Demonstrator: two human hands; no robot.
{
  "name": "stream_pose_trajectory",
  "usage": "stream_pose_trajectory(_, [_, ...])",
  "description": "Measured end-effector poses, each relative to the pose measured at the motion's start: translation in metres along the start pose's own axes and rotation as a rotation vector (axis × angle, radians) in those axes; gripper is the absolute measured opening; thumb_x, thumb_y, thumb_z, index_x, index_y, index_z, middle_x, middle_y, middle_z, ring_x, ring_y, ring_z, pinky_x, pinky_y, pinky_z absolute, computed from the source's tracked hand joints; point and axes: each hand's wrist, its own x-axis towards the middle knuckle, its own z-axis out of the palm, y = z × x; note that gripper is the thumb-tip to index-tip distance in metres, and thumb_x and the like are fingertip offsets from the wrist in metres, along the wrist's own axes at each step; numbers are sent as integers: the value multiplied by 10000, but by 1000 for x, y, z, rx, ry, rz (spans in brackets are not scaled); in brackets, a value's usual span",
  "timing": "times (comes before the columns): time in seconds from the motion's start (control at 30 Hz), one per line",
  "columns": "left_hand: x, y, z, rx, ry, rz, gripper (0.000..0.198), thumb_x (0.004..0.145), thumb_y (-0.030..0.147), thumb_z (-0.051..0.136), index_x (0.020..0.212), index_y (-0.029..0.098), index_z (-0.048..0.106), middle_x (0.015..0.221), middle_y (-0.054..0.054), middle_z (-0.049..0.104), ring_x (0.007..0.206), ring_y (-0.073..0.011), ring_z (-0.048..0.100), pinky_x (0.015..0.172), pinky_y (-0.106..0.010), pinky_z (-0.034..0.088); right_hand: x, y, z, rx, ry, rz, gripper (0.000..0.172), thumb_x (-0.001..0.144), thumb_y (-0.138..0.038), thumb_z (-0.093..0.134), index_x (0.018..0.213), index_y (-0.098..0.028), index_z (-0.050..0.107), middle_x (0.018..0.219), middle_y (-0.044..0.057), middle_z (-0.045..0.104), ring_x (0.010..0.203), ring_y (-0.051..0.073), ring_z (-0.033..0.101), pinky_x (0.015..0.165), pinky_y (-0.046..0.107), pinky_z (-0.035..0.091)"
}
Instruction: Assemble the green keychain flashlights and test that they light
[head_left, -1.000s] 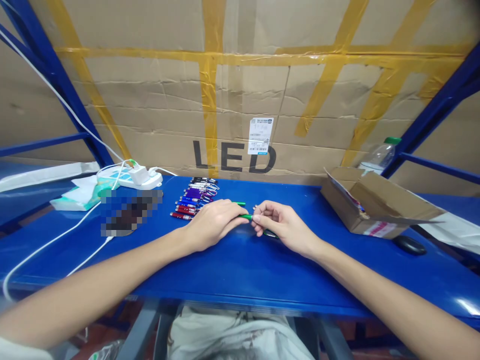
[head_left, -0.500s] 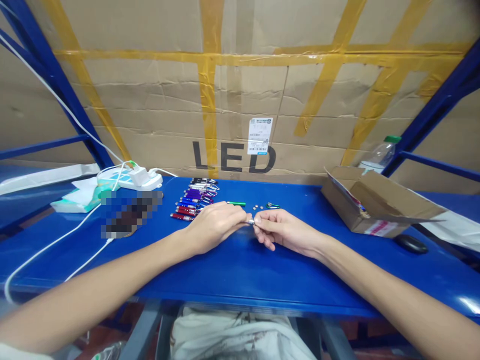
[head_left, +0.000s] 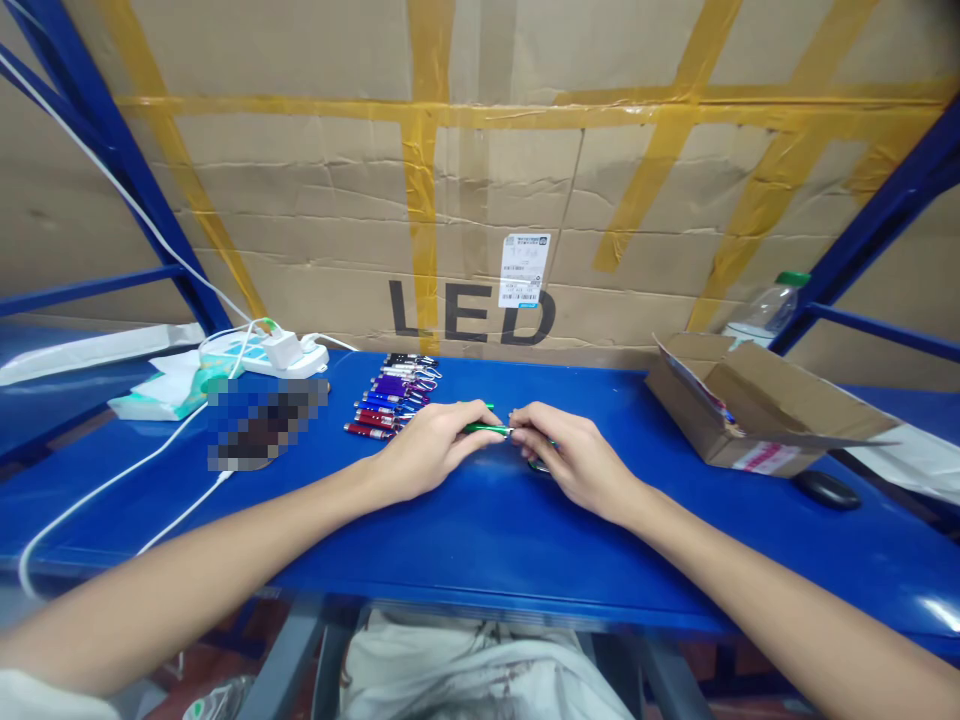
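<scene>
Nearest: pale trousers (head_left: 480, 670) under the table edge, both forearms reaching forward over the blue table (head_left: 480, 540).

Mid-table: the left hand (head_left: 431, 447) rests knuckles up, its thumb and fingertips pinched on one end of a small green torch (head_left: 486, 429). The right hand (head_left: 576, 452) meets it from the other side, fingers curled closed on the torch's silver tip. The torch lies level between the two hands, just above the tabletop. A small dark piece shows under the right fingers; it cannot be made out.

Just beyond the left hand: a row of little torches (head_left: 390, 398), red, blue and purple, laid side by side.

Farther left: a white power strip (head_left: 264, 355) with its cable. Farther right: an open cardboard box (head_left: 750, 410) and a black mouse (head_left: 825, 490).

Behind: a taped carton wall (head_left: 480, 200) printed "LED".
</scene>
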Motion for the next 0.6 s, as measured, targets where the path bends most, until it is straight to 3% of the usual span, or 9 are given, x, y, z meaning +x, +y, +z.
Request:
stream_pose_trajectory(0.13, [3, 4, 2, -145, -90, -161, 274, 1085, 407, 562, 1015, 187, 711, 770, 7, 722, 729, -164, 670, 737, -267, 497, -3, 5, -6, -217, -46, -153, 259, 1151, -304, 385, 1176, -240, 634, 1050, 100, 674, 928, 234, 625, 825, 346, 490])
stream_pose_trajectory(0.27, [2, 4, 5, -244, -137, -208, 318, 1090, 416, 541, 939, 174, 682, 737, 8, 687, 726, -159, 652, 732, -261, 502, -5, 4, -8, -238, -85, -175, 261, 1144, -287, 395, 1144, -229, 650, 1043, 105, 678, 953, 242, 619, 841, 357, 484])
stream_pose_trajectory(0.33, [0, 2, 5, -159, -111, -146, 260, 1087, 403, 567, 1004, 185, 681, 813, -3, 725, 752, -162, 674, 734, -261, 503, -3, 1, -6, -88, -77, -86, 224, 1136, -337, 457, 1081, -229, 646, 985, 78, 685, 886, 220, 632, 819, 351, 497])
stream_pose_trajectory(0.43, [-4, -2, 2, 63, -71, 98, 204, 1113, 354, 537, 1109, 197, 666, 1004, -44, 759, 880, -176, 710, 799, -267, 518, 1, -5, -2, 363, -103, 203, 260, 1078, -454, 596, 969, -220, 620, 838, 22, 678, 681, 162, 617, 661, 305, 513])
stream_pose_trajectory(0.53, [-6, -4, -1, 308, -25, 322, 262, 1145, 318, 453, 1078, 177, 663, 968, -69, 739, 899, -188, 696, 837, -288, 517, 5, -9, 0, 837, -163, 469, 356, 934, -506, 794, 890, -193, 629, 748, -4, 670, 569, 118, 562, 534, 255, 467])
stream_pose_trajectory(0.6, [-7, -4, -2, 448, 0, 401, 303, 1156, 299, 413, 1054, 174, 669, 927, -71, 732, 852, -184, 676, 814, -297, 504, 7, -8, 0, 1031, -196, 557, 389, 846, -478, 889, 844, -181, 637, 706, -20, 654, 540, 93, 525, 504, 229, 438])
